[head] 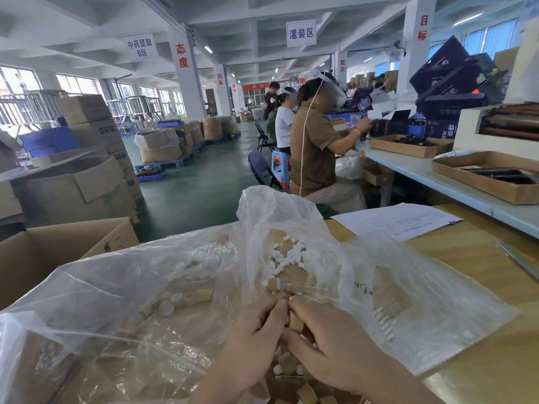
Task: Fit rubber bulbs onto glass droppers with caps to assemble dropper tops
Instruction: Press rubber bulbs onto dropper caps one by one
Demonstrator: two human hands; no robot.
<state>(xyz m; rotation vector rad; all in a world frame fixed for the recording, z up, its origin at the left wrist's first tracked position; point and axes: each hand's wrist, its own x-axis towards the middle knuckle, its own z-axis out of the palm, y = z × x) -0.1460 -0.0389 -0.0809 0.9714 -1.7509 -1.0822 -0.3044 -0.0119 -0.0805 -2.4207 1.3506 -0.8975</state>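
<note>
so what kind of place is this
Likely a factory packing floor: stacked cardboard cartons on pallets, seated workers along a long bench, and bags of small white rubber bulbs for assembly.

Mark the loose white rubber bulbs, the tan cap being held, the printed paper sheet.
white rubber bulbs (287,255), head view, pile middle
tan cap (295,322), head view, side wall
printed paper sheet (396,220), head view, centre

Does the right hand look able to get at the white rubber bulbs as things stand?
Probably yes. The white rubber bulbs lie loose just beyond the right hand, in the open gap between plastic bags. Nothing covers them, though that hand is holding a cap.
</note>
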